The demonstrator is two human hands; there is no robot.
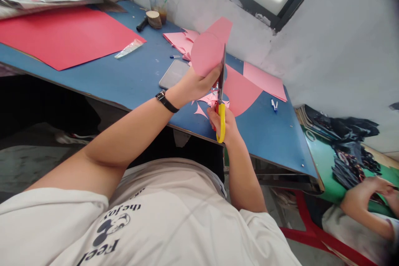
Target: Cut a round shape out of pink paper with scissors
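1. The left hand (196, 85) is closed in a pinch on a pink paper piece (209, 50) with a rounded edge, held up above the desk (134, 79), with a black watch (166, 102) on the wrist.
2. The right hand (226, 124) is closed through the yellow handles of one pair of scissors (221, 99); the blades point up and meet the right edge of the held paper. How far the blades are parted cannot be told.
3. Both hands hover over the desk's near edge, towards its right end.
4. Just under them lie small pink scraps (205, 104) and one larger pink sheet with a curved cut (240, 91).
5. Another pink sheet (264, 81) lies near the desk's far right edge, along the wall, and a heap of pink offcuts (181, 40) lies behind the held piece.
6. One phone (173, 74) lies flat just left of the left hand, with bare blue surface between it and the near edge.
7. Two pens show: one (274, 105) near the right end, one small one (174, 56) beyond the phone.
8. One large red sheet (62, 37) covers the left part of the desk, reaching its near edge.
9. One plastic cup with a green straw (159, 2) stands at the far edge by the wall.
10. Another person's arm (361, 199) shows at a green table beyond the right end.
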